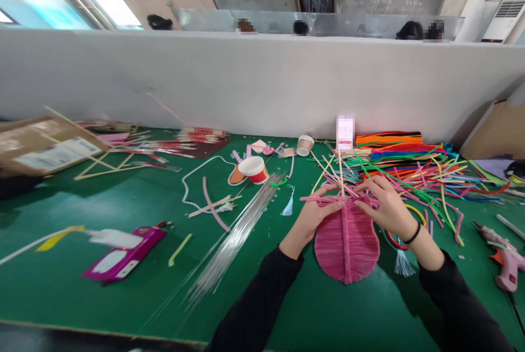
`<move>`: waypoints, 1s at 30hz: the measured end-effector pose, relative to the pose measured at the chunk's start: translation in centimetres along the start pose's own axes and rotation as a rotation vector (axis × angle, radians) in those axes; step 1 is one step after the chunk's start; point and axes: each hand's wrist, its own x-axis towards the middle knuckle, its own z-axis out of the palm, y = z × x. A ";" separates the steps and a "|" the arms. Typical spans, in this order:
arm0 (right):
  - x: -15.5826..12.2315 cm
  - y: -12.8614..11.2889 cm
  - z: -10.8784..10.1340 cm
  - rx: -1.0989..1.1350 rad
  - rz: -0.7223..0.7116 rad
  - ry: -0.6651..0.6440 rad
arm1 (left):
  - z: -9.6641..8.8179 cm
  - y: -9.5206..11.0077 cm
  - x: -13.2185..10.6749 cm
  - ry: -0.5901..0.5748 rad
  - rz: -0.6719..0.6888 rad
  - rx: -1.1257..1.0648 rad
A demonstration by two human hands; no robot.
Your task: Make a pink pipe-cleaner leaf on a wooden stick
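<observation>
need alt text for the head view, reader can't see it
A person's left hand and right hand grasp the top of a rounded pink piece over a green table. Colourful stems lie heaped behind; thin silvery rods lie left, a pink glue gun far right.

Leftward, wires (235, 237) (perhaps loose) obstruct.
</observation>
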 end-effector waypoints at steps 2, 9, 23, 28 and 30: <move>-0.1 0.0 0.7 -0.130 -0.125 0.031 | 0.0 -0.3 0.2 0.000 -0.022 -0.042; -0.3 0.5 2.7 -0.402 -0.306 0.030 | 0.2 -1.0 0.4 0.023 -0.009 0.058; -1.0 0.5 4.6 -0.361 -0.152 0.109 | 0.4 -1.3 0.5 0.057 -0.031 0.063; -1.2 0.3 5.0 -0.354 -0.136 0.082 | 0.4 -1.4 0.5 0.063 -0.032 0.036; -1.2 0.4 4.9 -0.346 -0.140 0.063 | 0.5 -1.5 0.4 0.068 -0.034 0.032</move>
